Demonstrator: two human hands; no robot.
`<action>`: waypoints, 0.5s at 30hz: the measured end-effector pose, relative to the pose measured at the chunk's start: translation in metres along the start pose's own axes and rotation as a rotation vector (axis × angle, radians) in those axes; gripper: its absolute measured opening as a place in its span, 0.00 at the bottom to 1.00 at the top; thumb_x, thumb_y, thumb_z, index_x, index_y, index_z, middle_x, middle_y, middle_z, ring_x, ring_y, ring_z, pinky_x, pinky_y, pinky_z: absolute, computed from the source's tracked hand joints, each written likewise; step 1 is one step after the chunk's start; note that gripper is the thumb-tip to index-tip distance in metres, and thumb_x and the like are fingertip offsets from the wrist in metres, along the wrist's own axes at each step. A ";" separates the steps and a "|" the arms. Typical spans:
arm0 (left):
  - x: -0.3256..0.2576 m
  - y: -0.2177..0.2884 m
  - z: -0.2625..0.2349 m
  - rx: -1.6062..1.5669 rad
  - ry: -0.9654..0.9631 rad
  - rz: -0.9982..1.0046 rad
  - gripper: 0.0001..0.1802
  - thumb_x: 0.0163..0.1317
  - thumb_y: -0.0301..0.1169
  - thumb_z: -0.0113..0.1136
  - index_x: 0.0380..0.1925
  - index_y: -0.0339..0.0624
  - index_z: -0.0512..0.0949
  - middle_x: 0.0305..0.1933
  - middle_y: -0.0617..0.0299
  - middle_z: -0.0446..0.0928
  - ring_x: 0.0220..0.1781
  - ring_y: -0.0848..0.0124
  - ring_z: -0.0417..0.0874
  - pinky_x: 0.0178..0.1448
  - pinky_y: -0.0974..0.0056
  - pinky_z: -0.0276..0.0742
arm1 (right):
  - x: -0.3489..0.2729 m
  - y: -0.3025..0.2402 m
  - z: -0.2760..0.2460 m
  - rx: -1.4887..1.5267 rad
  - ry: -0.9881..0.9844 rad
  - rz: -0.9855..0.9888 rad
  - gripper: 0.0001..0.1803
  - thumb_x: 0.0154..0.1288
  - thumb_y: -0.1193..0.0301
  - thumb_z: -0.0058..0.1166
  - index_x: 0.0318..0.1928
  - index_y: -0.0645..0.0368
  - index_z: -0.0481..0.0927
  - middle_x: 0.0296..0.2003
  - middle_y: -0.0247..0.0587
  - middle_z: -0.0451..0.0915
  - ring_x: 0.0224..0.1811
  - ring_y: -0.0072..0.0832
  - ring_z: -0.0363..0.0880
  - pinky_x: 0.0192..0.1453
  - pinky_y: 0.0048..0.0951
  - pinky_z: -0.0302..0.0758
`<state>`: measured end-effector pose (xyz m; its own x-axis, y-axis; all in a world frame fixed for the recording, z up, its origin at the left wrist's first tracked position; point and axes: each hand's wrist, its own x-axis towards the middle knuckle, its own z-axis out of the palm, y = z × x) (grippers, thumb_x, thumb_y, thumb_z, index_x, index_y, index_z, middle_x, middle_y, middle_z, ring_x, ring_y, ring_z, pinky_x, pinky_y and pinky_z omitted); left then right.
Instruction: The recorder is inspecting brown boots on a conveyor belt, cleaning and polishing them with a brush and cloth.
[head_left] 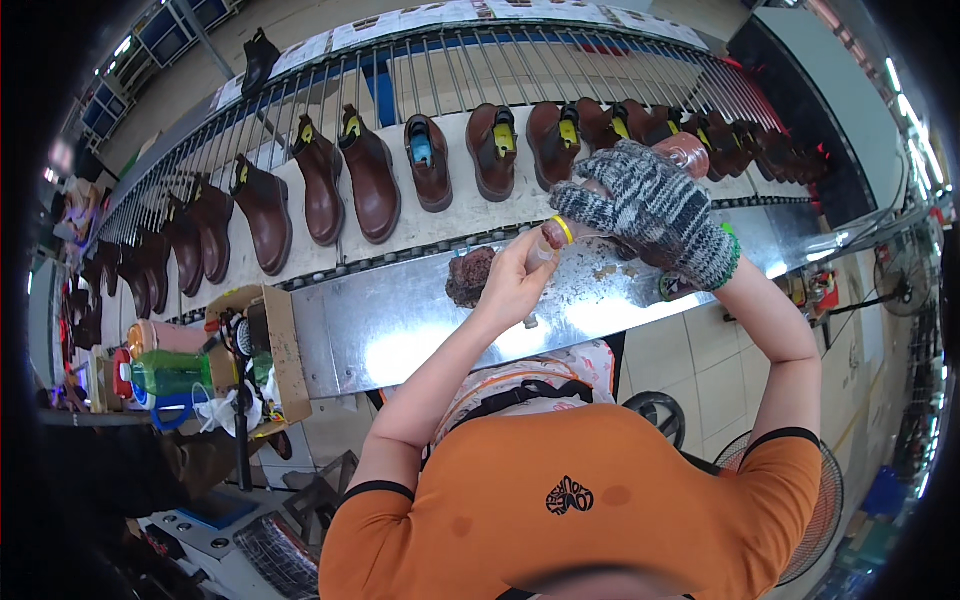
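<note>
My left hand (520, 275), bare, is closed round a small clear bottle (546, 250) with a yellow ring at its top, tilted over the metal ledge (400, 325). My right hand (655, 210) wears a grey-and-white knitted glove and grips a larger clear bottle (684, 155) of pinkish-brown liquid, its base sticking out past the glove. The two hands are close together at the yellow ring; whether the bottles touch is hard to see. Beside my left hand lies a crumbly dark-brown lump, perhaps a sponge (470, 277). Dark specks mark the ledge beneath my hands.
Brown ankle boots (368, 185) line the conveyor (455, 150) beyond the ledge, with a wire rack (480, 65) behind. To the left, a cardboard box (286, 345) stands by a green bottle (170, 373). A dark machine housing (800, 100) spans the conveyor's right end. A fan (815, 500) stands behind me.
</note>
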<state>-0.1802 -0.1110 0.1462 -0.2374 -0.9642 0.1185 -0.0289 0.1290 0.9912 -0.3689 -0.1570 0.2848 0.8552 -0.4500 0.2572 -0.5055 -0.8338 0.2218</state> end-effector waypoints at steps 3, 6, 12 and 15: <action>0.000 0.000 0.001 0.000 -0.002 -0.006 0.19 0.58 0.27 0.56 0.49 0.34 0.71 0.42 0.49 0.75 0.44 0.58 0.78 0.49 0.61 0.71 | 0.002 0.001 -0.002 -0.042 -0.012 -0.009 0.20 0.61 0.66 0.47 0.55 0.38 0.73 0.47 0.44 0.76 0.51 0.42 0.75 0.56 0.42 0.71; 0.001 -0.001 0.003 0.007 0.001 0.008 0.20 0.57 0.27 0.57 0.50 0.34 0.71 0.43 0.48 0.75 0.44 0.56 0.78 0.49 0.60 0.71 | 0.004 0.003 -0.004 -0.075 -0.047 -0.025 0.20 0.61 0.66 0.47 0.55 0.37 0.73 0.47 0.45 0.75 0.51 0.43 0.74 0.56 0.42 0.71; 0.000 0.006 0.002 0.051 -0.001 -0.018 0.21 0.57 0.29 0.57 0.52 0.34 0.70 0.44 0.45 0.75 0.45 0.53 0.78 0.49 0.59 0.72 | 0.010 0.006 -0.005 -0.138 -0.105 -0.050 0.20 0.62 0.66 0.47 0.56 0.36 0.72 0.47 0.45 0.75 0.51 0.44 0.74 0.57 0.43 0.71; 0.000 0.010 0.001 0.062 -0.009 -0.026 0.22 0.57 0.29 0.57 0.52 0.34 0.70 0.45 0.45 0.75 0.46 0.53 0.78 0.50 0.58 0.71 | 0.013 0.003 -0.011 -0.140 -0.033 -0.081 0.19 0.57 0.67 0.54 0.51 0.40 0.77 0.43 0.44 0.78 0.47 0.40 0.77 0.54 0.43 0.73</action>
<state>-0.1813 -0.1092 0.1560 -0.2446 -0.9652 0.0922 -0.0955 0.1186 0.9883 -0.3602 -0.1623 0.2988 0.8957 -0.3956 0.2030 -0.4442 -0.8159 0.3701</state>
